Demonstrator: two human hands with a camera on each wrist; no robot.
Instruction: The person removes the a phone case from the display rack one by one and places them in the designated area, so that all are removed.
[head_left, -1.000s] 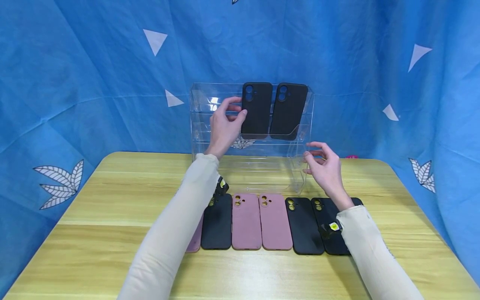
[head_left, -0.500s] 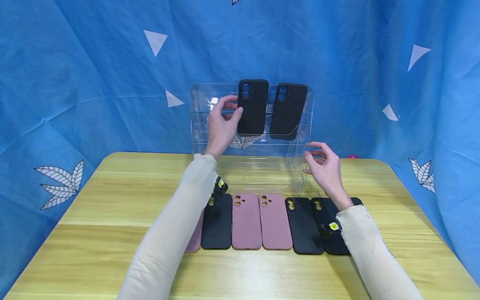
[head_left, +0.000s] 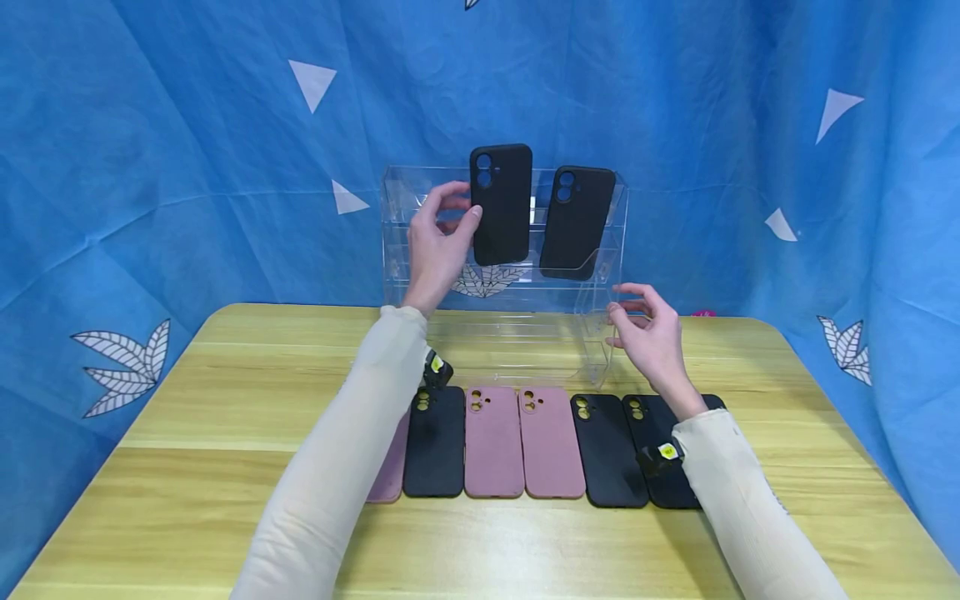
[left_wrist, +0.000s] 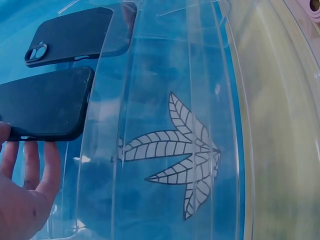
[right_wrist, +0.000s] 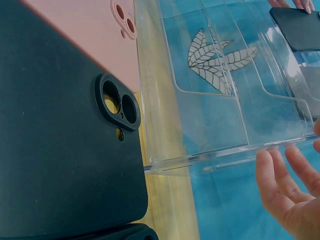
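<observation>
In the head view, my left hand [head_left: 438, 242] pinches the left edge of a black phone case [head_left: 502, 204], thumb in front and fingers behind. That case is raised at the upper tier of a clear acrylic display rack [head_left: 517, 342]. To its right a second black phone case [head_left: 577, 223] leans in the top tier; the left wrist view shows its lower end [left_wrist: 120, 45] behind the clear front lip. My right hand [head_left: 651, 333] is at the rack's right side, fingers loosely bent. In the right wrist view, its fingertips [right_wrist: 265, 155] touch the outer side wall.
Before the rack, a row of phone cases lies on the wooden table [head_left: 187, 467]: pink cases [head_left: 492, 450] in the middle, black ones [head_left: 611, 454] to the right, another black one [head_left: 435, 450] and a partly hidden pink one [head_left: 388, 475] left. A blue patterned cloth [head_left: 225, 167] hangs behind.
My left hand has lifted the black phone case up and a little to the left, away from the second case. My right hand and the rack have stayed put.
</observation>
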